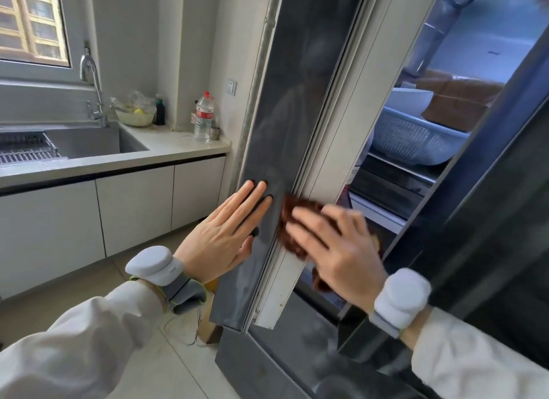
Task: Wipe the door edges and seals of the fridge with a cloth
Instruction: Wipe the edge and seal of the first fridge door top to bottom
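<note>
From the head camera, the open fridge door (276, 149) stands edge-on, its dark outer face to the left and its pale seal (309, 173) running down the inner side. The left hand (225, 235) lies flat on the dark face, fingers straight and slightly apart. The right hand (332, 244) presses a brown cloth (292, 220) onto the seal, fingers nearly straight over it, low on the door. Left of the door are a counter (166, 149) with a water bottle (204, 118), a sink (89, 143) and a tap (92, 86); bare floor lies below. Right, a second dark door (490, 220) crowds the gap; a blue basket (416, 140) sits inside.
</note>
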